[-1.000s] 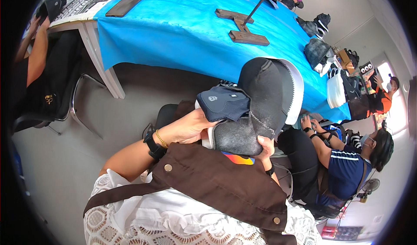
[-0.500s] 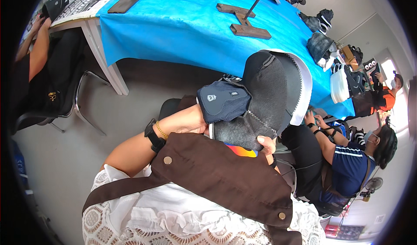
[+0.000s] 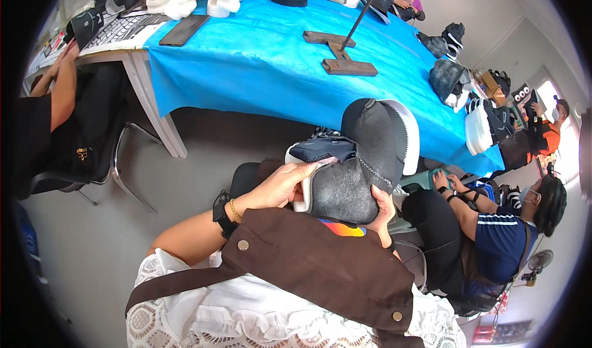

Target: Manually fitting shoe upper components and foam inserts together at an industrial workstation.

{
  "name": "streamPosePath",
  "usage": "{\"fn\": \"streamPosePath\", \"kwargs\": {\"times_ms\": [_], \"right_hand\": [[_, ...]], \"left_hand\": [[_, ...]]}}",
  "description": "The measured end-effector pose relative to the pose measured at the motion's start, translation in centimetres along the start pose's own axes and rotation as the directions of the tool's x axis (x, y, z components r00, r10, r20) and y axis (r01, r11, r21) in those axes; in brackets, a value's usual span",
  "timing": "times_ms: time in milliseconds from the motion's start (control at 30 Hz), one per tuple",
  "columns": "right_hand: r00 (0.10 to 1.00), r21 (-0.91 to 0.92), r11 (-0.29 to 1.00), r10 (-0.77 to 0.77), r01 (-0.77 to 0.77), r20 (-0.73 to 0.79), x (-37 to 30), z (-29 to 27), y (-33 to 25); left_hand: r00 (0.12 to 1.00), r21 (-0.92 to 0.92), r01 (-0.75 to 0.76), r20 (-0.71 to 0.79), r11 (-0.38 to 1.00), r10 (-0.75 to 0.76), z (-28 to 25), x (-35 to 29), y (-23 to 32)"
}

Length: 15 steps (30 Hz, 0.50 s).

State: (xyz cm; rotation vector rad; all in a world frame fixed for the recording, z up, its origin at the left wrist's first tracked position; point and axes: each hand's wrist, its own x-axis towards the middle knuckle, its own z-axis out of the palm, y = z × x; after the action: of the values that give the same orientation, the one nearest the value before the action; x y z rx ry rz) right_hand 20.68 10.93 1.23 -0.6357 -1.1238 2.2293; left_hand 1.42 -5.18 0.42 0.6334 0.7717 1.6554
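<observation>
A plank (image 3: 184,30) lies on the blue cover (image 3: 246,45). The left hand (image 3: 280,184) pinches the pale left edge of the black piece (image 3: 342,194), held just beyond the apron (image 3: 327,249). The right hand (image 3: 383,210) grasps its right side, thumb visible, other fingers hidden.

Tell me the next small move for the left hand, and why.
Probably shift its pinch slightly along the pale edge: the left hand grips the black padded piece there, beside the navy mesh fabric, while the right hand supports the opposite side.
</observation>
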Motion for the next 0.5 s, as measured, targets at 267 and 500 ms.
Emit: {"fn": "streamPosePath", "kwargs": {"times_ms": [267,500], "right_hand": [[0.998,0.077,0.995,0.059,-0.056,-0.039,0.5,0.1,0.7],[0.967,0.094,0.967,0.245,-0.238,-0.070,1.1,-0.9,0.4]], "left_hand": [[0.999,0.493,-0.020,-0.033,0.870,0.042,-0.7,-0.1,0.4],[0.998,0.269,0.057,0.022,0.961,-0.066,-0.6,-0.3,-0.2]]}}
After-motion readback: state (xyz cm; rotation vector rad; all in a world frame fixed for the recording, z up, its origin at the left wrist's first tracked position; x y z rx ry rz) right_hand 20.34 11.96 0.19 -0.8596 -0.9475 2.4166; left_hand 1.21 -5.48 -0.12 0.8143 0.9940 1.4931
